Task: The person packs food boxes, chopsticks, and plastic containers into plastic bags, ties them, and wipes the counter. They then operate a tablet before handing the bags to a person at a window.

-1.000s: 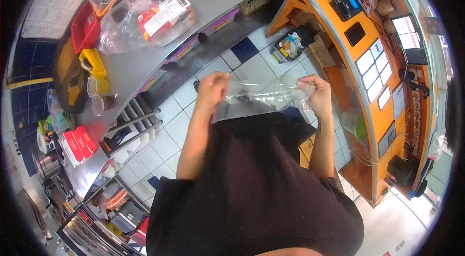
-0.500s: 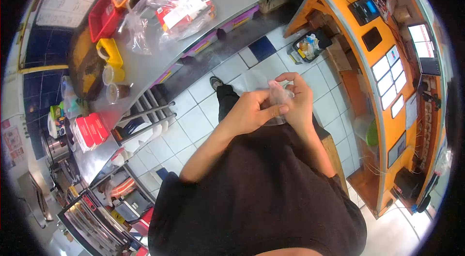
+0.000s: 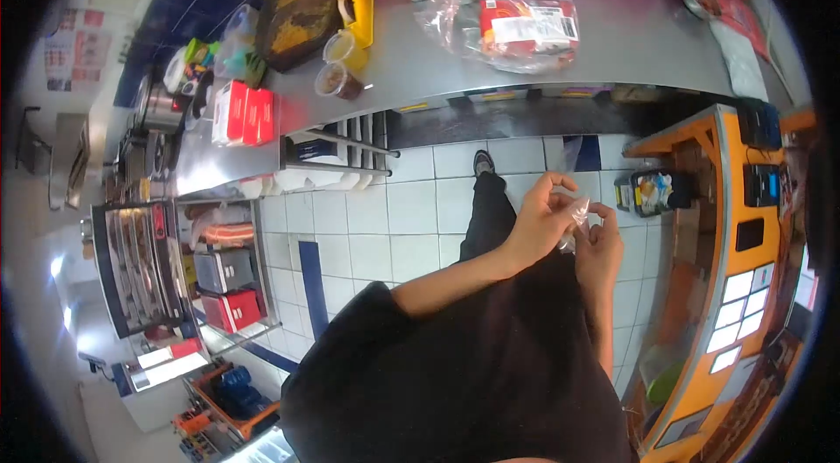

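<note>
A small clear plastic bag (image 3: pixel 578 216) is pinched between my two hands in front of my black shirt. My left hand (image 3: pixel 541 220) grips its left side with bent fingers and thumb. On the other side, my right hand (image 3: pixel 600 246) has its fingertips closed on the crumpled film. Whether anything is inside the bag I cannot make out. Both hands are above the tiled floor (image 3: pixel 413 207), apart from the counter.
On the steel counter (image 3: pixel 612 34) ahead lie a large clear bag holding a red-and-white package (image 3: pixel 529 28), plastic cups (image 3: pixel 337 80) and red boxes (image 3: pixel 243 115). A bin (image 3: pixel 652 193) stands near the orange desk (image 3: pixel 731 262) on the right. An open-fronted rack (image 3: pixel 229 262) stands left.
My view has turned left, so the counter and its items now appear farther right and more level. Both hands keep hold of the plastic bag, with the fingers slightly shifted.
</note>
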{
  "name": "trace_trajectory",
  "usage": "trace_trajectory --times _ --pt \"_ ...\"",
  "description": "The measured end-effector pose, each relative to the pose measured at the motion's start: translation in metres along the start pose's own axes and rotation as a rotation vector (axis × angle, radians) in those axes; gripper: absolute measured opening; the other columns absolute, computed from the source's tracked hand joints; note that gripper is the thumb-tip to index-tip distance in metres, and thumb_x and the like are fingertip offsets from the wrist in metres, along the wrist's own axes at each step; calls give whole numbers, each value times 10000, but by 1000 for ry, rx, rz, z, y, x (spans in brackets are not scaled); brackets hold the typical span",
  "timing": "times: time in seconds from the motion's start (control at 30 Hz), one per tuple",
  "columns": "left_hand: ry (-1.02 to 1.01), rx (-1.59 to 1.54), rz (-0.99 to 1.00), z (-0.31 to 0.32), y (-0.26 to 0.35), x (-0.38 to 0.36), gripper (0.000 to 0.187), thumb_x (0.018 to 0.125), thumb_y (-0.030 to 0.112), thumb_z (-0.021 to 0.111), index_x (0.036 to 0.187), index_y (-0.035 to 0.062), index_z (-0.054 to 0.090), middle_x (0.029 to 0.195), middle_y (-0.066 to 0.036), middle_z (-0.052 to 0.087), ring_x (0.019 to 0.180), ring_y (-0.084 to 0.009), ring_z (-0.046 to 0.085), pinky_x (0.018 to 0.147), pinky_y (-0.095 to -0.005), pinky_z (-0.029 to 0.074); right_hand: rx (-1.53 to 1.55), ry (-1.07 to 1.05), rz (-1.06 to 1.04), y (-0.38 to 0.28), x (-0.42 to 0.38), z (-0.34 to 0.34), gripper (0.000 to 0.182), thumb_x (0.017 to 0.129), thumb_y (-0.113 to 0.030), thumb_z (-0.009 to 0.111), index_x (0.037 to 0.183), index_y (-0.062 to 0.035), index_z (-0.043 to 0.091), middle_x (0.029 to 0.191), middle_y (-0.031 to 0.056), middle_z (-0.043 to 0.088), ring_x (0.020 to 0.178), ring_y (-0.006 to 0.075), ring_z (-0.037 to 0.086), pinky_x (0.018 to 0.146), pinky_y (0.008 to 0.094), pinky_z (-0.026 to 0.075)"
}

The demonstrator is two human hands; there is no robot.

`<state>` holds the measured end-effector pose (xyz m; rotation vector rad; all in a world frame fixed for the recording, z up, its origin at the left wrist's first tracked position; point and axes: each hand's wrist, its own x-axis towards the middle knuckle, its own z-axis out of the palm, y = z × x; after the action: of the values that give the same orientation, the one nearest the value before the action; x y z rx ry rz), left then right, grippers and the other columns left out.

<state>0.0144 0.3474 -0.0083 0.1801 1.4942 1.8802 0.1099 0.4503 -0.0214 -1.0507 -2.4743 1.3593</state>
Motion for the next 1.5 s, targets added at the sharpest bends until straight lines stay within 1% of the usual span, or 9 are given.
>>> trace_trajectory --times 0.1,0.2,0.27,0.43,0.67,0.93,1.03,1.13,1.5 --pt "-18 103 147 -8 -20 7 225 914 162 674 1053 40 546 748 -38 652 642 -103 604 526 -254 443 268 32 78 16 3 14 267 821 -4 665 1074 -58 599 666 54 536 614 153 554 559 297 437" --pt "156 612 288 -9 -16 12 168 921 185 664 978 55 575 606 -55 593 544 -109 568 491 -280 420 318 337 -232 16 12 10 213 797 31 662 994 -43 624 778 73 593 683 184 593 596 287 473" --pt "249 556 298 -8 -9 11 194 932 211 661 968 50 558 552 -14 503 487 -81 451 463 -268 369 166 255 -475 -4 14 -1 172 777 44 662 918 -51 641 852 99 617 743 230 620 630 284 502" --pt "194 594 498 -3 9 10 181 885 67 674 999 37 537 592 -56 550 494 -90 490 460 -262 386 106 168 -532 -10 10 1 259 768 27 656 1006 -70 680 746 109 585 638 267 610 559 321 489" --pt "-24 605 305 -6 14 8 234 865 54 685 1026 24 519 741 -37 617 668 -79 563 602 -242 453 82 -3 -468 -6 7 -14 362 799 12 628 1138 -102 683 722 116 575 611 265 601 547 330 485" --pt "-335 669 113 0 36 -5 310 828 88 709 1101 18 580 798 -101 625 694 -191 612 631 -305 479 460 366 -431 12 9 -11 231 769 16 691 992 -3 634 847 91 652 729 153 647 661 273 521" --pt "-346 503 282 -20 39 9 142 837 99 745 924 -8 709 1057 -128 654 886 -188 626 750 -322 492 555 117 -382 11 5 -26 161 808 29 654 964 12 616 877 95 654 781 148 652 708 271 523" --pt "-437 697 629 -2 50 13 238 771 139 794 956 13 713 1034 -109 679 872 -208 635 744 -328 494 952 -43 -187 7 -1 -25 97 846 20 667 909 12 594 887 88 656 809 135 639 724 268 515" --pt "-254 740 862 8 35 6 180 719 45 793 858 50 679 892 -90 660 787 -221 616 674 -306 482 1189 -51 -205 2 -4 -19 127 899 -23 677 868 -9 555 858 74 626 749 98 592 660 247 483"
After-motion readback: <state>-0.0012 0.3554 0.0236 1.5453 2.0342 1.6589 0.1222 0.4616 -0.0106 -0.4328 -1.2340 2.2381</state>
